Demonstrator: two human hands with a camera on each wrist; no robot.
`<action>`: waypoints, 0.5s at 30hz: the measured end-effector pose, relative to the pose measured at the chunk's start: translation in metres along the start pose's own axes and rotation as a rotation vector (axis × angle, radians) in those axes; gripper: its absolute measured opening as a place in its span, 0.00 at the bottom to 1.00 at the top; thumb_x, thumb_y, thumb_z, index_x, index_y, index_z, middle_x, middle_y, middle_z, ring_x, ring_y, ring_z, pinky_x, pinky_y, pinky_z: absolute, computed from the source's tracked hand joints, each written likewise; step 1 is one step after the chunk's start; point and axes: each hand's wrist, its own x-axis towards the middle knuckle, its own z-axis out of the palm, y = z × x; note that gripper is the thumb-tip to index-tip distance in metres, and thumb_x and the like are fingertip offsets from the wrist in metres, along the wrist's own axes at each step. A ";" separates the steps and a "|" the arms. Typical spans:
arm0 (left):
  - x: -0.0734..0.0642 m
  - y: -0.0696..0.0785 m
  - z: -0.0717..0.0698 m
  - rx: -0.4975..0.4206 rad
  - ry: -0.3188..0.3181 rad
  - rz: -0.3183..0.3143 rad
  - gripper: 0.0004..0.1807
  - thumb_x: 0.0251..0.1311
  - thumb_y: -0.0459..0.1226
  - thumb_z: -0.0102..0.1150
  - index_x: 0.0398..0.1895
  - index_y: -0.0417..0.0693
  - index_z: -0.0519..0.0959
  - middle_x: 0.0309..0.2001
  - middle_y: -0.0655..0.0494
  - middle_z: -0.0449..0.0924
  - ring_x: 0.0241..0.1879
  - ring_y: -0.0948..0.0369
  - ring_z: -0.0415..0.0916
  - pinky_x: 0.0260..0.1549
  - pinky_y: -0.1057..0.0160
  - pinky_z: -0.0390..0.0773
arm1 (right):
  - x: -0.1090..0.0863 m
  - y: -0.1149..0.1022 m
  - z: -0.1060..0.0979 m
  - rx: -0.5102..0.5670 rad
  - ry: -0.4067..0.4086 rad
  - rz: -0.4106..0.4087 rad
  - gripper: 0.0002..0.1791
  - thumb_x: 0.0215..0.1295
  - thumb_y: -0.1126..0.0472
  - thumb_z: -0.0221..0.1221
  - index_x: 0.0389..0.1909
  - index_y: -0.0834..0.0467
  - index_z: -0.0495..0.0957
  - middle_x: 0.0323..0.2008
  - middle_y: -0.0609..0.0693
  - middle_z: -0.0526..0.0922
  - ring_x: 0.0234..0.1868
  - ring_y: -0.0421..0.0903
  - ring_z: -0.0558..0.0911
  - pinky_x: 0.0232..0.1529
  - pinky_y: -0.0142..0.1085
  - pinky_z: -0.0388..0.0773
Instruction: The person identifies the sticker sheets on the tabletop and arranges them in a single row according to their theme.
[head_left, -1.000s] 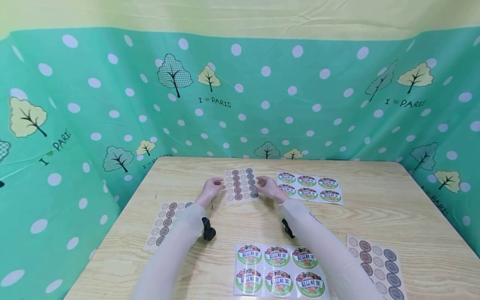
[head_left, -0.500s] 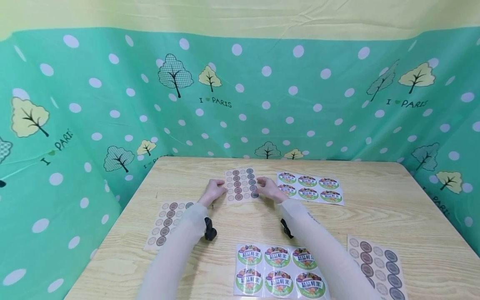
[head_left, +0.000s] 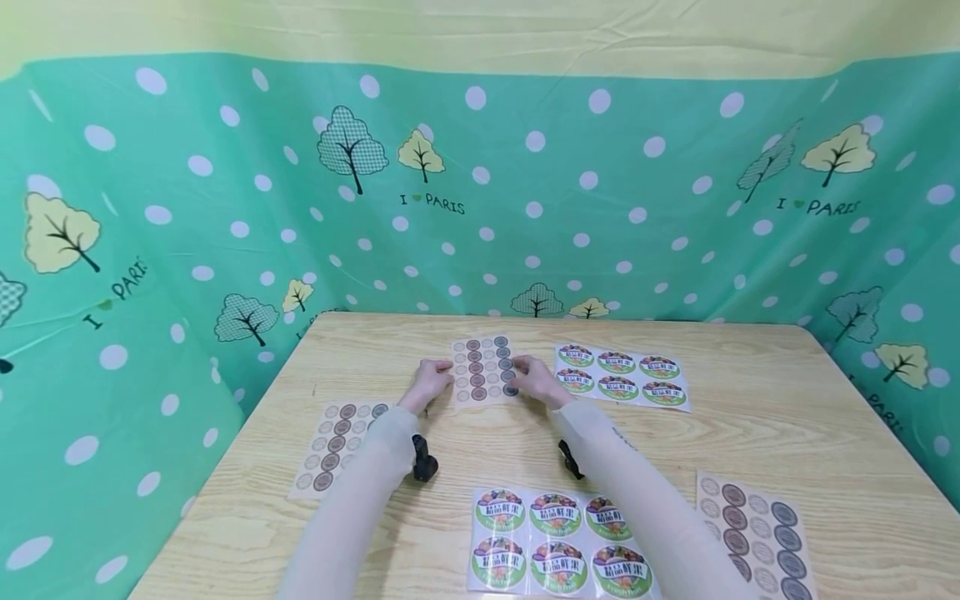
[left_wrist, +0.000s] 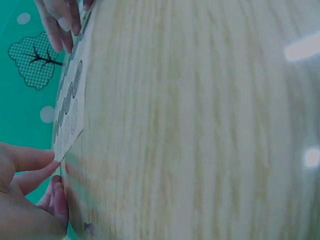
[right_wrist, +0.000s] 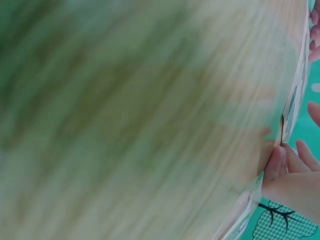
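"Sheet of round stickers (head_left: 476, 367), the one being handled: where does it lie?"

"On the far part of the counter (head_left: 420, 533), left of the far fruit-label sheet (head_left: 621, 375) (whether it rests quite flat, I can't tell)."

"And the fingers?"

"Both sets are grasping it. The left hand (head_left: 431, 380) pinches the left edge, and the right hand (head_left: 534, 378) pinches the right edge between thumb and forefinger."

"Which step would you call that?"

"Positioning, I'd judge: two opposite edges steadied so that the sheet can be set straight."

"What does the next move call for?"

"An even release, I think, both sides together, so neither edge drags. If it needs a nudge first, keep it gentle; it looks thin enough to buckle when squeezed from both sides."

"Anything close enough to knock?"

"Mainly that far fruit-label sheet, just beside the right hand. The left sticker sheet (head_left: 322, 446), the near fruit-label sheet (head_left: 528, 542) and the near-right sticker sheet (head_left: 757, 529) are well apart from the fingers."
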 end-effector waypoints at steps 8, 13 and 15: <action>-0.039 0.057 -0.011 -0.128 0.001 -0.123 0.26 0.45 0.24 0.46 0.52 0.43 0.76 0.55 0.50 0.74 0.51 0.59 0.69 0.40 0.69 0.72 | 0.003 0.001 0.002 0.050 0.027 0.017 0.28 0.58 0.68 0.55 0.61 0.66 0.63 0.61 0.64 0.66 0.61 0.58 0.65 0.61 0.46 0.65; -0.013 0.030 -0.001 -0.175 0.010 -0.166 0.25 0.47 0.23 0.45 0.50 0.46 0.77 0.54 0.49 0.74 0.53 0.57 0.69 0.50 0.62 0.71 | 0.003 0.000 0.003 0.067 0.031 0.016 0.28 0.58 0.68 0.55 0.60 0.66 0.63 0.60 0.62 0.67 0.61 0.57 0.66 0.61 0.45 0.65; 0.027 -0.017 0.012 -0.209 0.020 -0.204 0.24 0.49 0.25 0.46 0.49 0.50 0.79 0.53 0.52 0.76 0.55 0.57 0.69 0.53 0.60 0.72 | 0.004 0.000 0.004 0.059 0.031 0.014 0.28 0.57 0.69 0.55 0.61 0.66 0.63 0.60 0.62 0.67 0.61 0.57 0.66 0.61 0.45 0.65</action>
